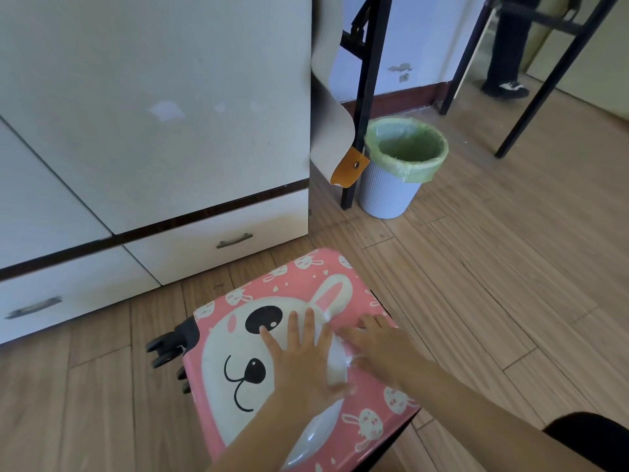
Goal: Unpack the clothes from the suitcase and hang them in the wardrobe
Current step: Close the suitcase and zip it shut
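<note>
A pink suitcase [238,403] printed with a white rabbit face lies flat and closed on the wooden floor, black wheels pointing left. My left hand [301,357] rests on its lid with fingers spread and straight. My right hand [377,347] lies flat beside it on the lid, fingers extended toward the left hand. The white wardrobe [153,107] stands just behind the suitcase, its doors closed, with two drawers [218,247] at its base. No clothes are visible.
A grey bin [398,172] lined with a green bag stands right of the wardrobe, beside a black metal frame leg [362,97]. Another person's leg and shoe [507,63] stand at the back right, among more black legs. A dark object [592,441] sits at bottom right.
</note>
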### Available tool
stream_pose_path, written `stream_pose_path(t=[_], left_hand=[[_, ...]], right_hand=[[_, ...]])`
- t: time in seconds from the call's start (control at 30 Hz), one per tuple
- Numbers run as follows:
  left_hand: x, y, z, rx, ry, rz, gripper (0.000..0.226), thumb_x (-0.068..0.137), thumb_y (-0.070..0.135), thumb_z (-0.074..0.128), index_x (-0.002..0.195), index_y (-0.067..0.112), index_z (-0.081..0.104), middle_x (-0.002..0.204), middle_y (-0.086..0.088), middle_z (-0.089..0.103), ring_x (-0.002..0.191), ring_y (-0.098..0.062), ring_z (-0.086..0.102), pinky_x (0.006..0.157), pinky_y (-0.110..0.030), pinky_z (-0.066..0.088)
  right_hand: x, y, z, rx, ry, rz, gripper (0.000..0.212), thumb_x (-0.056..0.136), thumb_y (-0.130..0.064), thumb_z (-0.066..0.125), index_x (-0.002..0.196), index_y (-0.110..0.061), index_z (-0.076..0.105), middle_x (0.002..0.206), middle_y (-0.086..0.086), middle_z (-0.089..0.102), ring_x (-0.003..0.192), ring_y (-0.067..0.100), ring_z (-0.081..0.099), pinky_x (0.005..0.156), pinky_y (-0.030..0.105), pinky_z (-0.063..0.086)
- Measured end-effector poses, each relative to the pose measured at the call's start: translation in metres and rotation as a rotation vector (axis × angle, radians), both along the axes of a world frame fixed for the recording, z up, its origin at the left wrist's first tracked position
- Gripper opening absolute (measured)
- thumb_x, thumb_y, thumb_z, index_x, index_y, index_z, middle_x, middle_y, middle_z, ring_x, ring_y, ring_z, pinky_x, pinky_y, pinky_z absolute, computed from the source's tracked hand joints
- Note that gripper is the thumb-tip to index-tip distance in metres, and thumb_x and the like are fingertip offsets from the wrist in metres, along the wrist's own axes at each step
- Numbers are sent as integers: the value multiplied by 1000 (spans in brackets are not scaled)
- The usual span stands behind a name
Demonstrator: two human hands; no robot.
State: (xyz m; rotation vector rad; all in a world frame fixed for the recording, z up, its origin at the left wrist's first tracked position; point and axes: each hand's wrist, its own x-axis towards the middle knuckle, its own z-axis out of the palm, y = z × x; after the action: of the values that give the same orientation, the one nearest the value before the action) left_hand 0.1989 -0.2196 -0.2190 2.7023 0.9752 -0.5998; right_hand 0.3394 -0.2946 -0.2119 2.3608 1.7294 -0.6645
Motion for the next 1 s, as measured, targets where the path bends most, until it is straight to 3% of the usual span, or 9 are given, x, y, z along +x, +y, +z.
stream_pose_path(t=[0.1, 0.17, 0.27, 0.33, 0.73, 1.0], left_hand=[[4, 7, -2, 4, 1, 7, 117, 53, 91, 11, 151, 29, -7, 153, -5, -32, 142, -33, -26, 93, -74, -20], [7, 12, -3, -17, -3, 29, 123, 45, 90, 5, 151, 29, -6, 155, -6, -30, 142, -33, -26, 96, -75, -16], [11, 14, -2, -45, 24, 44, 114, 64, 88, 38, 151, 29, -9, 155, -9, -28, 140, -35, -29, 99, -74, -12], [12, 12, 0, -62, 45, 41, 112, 70, 80, 49, 150, 29, -10, 154, -10, -29, 139, -36, -31, 102, -74, -10], [-1, 25, 3, -80, 127, 69, 123, 72, 65, 61, 148, 12, -19, 155, -5, -29, 141, -30, -28, 106, -71, 8], [-1, 28, 12, -120, 220, 97, 124, 74, 44, 72, 147, 9, -21, 153, -7, -33, 140, -32, -30, 106, -72, 10]], right_hand=[[-1, 4, 2, -17, 20, -6, 53, 91, -34, 54, 139, -33, 33, 128, 4, 36, 119, 26, 35, 89, 37, 44], [0, 9, 3, -41, 15, -1, 54, 89, -33, 57, 138, -28, 34, 127, 5, 35, 117, 26, 35, 87, 37, 44], [3, 12, 4, -70, 12, -10, 57, 85, -37, 62, 134, -21, 37, 127, 6, 36, 116, 26, 37, 85, 36, 44], [4, 14, 5, -91, 9, -9, 60, 84, -39, 64, 133, -18, 37, 126, 8, 37, 115, 27, 38, 85, 37, 43], [-28, 28, -1, -128, 28, -27, 74, 86, -38, 63, 143, -14, 23, 135, 15, 34, 123, 30, 36, 91, 39, 40], [-42, 36, 1, -93, 45, -36, 75, 85, -37, 66, 143, -15, 24, 135, 13, 36, 121, 31, 38, 92, 40, 41]])
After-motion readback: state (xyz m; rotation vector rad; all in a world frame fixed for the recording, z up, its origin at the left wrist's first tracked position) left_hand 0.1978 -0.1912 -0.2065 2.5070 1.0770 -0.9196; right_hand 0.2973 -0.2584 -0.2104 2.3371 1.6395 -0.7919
